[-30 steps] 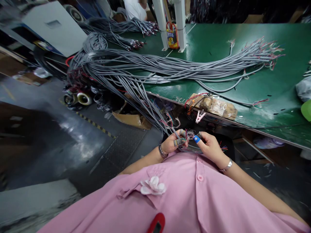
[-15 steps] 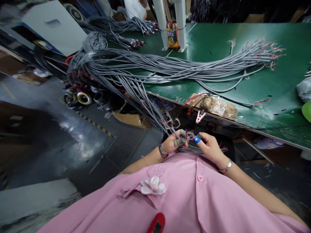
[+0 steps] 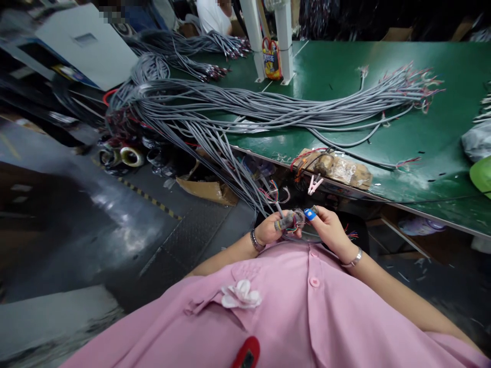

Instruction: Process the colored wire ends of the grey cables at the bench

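Note:
Close to my chest, my left hand (image 3: 271,229) pinches the stripped end of a grey cable (image 3: 279,210) that hangs down from the bench. My right hand (image 3: 328,230), with a blue finger cot on one fingertip, is closed on the thin coloured wires (image 3: 294,221) fanning out of that cable end. The two hands touch at the wire ends. A large bundle of grey cables (image 3: 245,107) lies across the green bench (image 3: 422,138) and spills over its near edge towards my hands.
A taped brown block (image 3: 337,167) with a pink clip (image 3: 314,184) sits at the bench edge. A white post (image 3: 284,38) and a small colourful bag (image 3: 270,59) stand farther back. Tape rolls (image 3: 125,156) and cardboard (image 3: 209,189) lie on the floor. Another person sits beyond the bench.
My hands have drawn slightly closer together and the wire ends between them look more bunched. The view has shifted a little.

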Motion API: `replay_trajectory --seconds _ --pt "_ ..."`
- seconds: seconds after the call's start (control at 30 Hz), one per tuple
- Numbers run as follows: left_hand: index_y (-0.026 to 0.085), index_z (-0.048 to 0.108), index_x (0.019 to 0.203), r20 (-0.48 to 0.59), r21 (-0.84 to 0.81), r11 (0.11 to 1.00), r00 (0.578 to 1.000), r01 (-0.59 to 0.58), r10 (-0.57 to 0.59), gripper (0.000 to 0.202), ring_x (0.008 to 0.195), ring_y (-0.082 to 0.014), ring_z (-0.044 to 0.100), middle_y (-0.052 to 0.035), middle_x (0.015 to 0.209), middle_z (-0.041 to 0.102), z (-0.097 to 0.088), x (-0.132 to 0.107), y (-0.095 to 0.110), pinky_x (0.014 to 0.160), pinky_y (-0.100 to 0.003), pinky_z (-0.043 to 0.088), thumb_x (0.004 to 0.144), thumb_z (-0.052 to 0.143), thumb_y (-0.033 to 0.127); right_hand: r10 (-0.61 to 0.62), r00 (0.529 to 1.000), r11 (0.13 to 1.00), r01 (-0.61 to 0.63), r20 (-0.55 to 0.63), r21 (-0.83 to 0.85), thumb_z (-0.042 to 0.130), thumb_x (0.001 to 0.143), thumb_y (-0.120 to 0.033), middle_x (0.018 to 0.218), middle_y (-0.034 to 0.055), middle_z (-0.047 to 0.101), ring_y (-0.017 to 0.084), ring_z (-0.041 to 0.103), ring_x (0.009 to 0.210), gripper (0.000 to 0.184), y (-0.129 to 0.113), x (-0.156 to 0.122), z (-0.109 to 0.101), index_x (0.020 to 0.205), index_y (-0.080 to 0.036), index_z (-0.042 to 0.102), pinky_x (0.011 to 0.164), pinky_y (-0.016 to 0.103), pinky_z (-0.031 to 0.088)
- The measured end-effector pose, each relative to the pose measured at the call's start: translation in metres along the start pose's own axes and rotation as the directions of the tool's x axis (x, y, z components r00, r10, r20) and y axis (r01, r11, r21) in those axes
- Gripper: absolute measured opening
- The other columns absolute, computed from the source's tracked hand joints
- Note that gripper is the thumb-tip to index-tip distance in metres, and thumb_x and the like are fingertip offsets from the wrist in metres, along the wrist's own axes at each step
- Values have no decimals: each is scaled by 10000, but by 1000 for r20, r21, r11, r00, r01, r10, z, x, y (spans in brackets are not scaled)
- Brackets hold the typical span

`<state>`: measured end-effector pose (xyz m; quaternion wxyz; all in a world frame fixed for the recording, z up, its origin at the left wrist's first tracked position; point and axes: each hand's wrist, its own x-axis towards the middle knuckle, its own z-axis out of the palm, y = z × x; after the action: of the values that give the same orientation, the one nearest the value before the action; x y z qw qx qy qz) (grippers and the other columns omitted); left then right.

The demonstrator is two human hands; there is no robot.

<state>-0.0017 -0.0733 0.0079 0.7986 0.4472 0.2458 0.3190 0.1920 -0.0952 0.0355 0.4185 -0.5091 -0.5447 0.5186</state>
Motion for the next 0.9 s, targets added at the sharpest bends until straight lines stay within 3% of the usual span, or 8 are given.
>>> replay_trajectory --seconds 0.13,0.37,0.5,0.63,0.9 --pt "80 667 875 22 -84 992 995 98 -97 538 656 -211 669 -118 732 693 0 -1 3 670 -324 529 741 699 601 -14 999 1000 15 39 -26 557 888 -497 659 -14 507 126 434 626 374 5 2 1 693 -179 541 618 259 396" --pt "110 611 783 53 -136 963 972 233 -228 460 490 -183 645 -85 590 675 -1 -4 0 506 -259 506 692 775 530 -71 996 992 76 55 -99 567 888 -484 667 -19 502 121 413 619 346 14 5 1 725 -178 566 604 250 394" --pt "118 617 782 63 -154 957 969 245 -238 486 442 -163 615 -52 530 646 -1 -4 -2 483 -264 522 636 821 535 -96 994 985 101 42 -141 579 876 -497 662 -15 516 130 427 622 344 15 6 2 732 -185 578 603 249 400" --pt "112 627 804 2 -158 953 965 260 -263 497 472 -149 641 -54 632 682 0 -4 0 469 -233 523 596 860 499 -102 994 985 106 40 -134 582 876 -497 685 -7 551 136 454 640 334 11 4 2 767 -183 612 616 252 408" --pt "109 619 842 -122 -113 976 972 187 -200 482 466 -110 602 -20 646 640 7 -2 3 417 -189 459 602 866 446 -58 996 997 54 67 62 607 853 -520 635 -23 492 113 409 601 386 0 0 0 692 -173 557 594 256 379"
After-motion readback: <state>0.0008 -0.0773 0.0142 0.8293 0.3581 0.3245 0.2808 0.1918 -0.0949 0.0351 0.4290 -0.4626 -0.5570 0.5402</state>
